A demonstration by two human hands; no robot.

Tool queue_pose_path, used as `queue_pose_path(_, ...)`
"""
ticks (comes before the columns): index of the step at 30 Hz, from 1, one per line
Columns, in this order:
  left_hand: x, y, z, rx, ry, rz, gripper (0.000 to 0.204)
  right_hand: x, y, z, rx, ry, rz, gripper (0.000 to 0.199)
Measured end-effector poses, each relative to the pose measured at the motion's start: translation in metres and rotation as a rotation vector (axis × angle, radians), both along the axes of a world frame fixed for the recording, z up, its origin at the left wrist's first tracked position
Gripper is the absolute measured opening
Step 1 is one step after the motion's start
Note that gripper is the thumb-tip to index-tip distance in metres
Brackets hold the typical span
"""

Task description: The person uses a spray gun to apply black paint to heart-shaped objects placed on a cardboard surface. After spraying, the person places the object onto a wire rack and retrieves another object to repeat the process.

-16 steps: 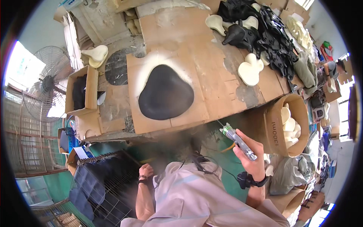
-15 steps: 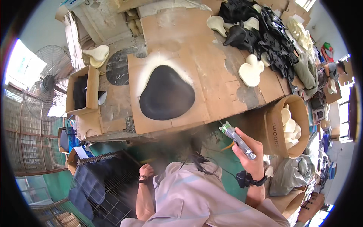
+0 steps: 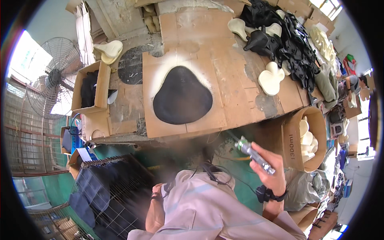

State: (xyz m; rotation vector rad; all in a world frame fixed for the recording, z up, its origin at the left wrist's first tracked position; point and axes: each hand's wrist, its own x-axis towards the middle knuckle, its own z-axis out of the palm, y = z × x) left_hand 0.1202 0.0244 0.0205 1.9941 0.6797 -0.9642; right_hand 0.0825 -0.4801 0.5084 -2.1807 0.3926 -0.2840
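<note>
My right hand [image 3: 270,166] is closed around a silver spray gun [image 3: 256,155] with a green front end, held below the table's front edge. A thin hose seems to trail near it, but where it joins is unclear. On a cardboard sheet lies a black, rounded-triangular bike saddle cover [image 3: 183,98], ringed by pale overspray. My left hand [image 3: 157,189] hangs low beside my shirt, close to the wire rack. Its fingers are partly hidden and blurred, so I cannot tell what they do.
A cardboard box [image 3: 107,86] with black pieces stands left, near cream saddle foams [image 3: 110,51] and a large fan [image 3: 54,78]. Black saddle shells [image 3: 296,52] pile at the back right. A carton [image 3: 292,144] of cream pieces stands right; a wire rack [image 3: 108,192] with dark sheets stands lower left.
My right hand and the spray gun have moved slightly right and down, away from the table edge. The left hand has dropped a little. The view has shifted slightly.
</note>
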Motion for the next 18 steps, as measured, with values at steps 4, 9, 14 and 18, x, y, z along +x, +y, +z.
queue_pose_path(4,0.016,-0.002,0.005,-0.068,-0.028,-0.054,0.032,-0.015,0.007,0.003,0.006,0.081,0.041,0.053)
queue_pose_path(9,0.041,0.004,-0.013,-0.244,-0.088,-0.069,0.033,-0.006,0.014,0.006,0.062,0.028,-0.017,0.052)
queue_pose_path(14,0.074,-0.023,0.001,-0.489,0.100,0.311,0.030,-0.013,0.017,0.008,0.023,0.102,0.115,0.059)
queue_pose_path(18,0.070,-0.036,0.016,-0.409,0.051,0.293,0.016,-0.002,0.015,0.001,-0.013,-0.045,-0.023,0.055)
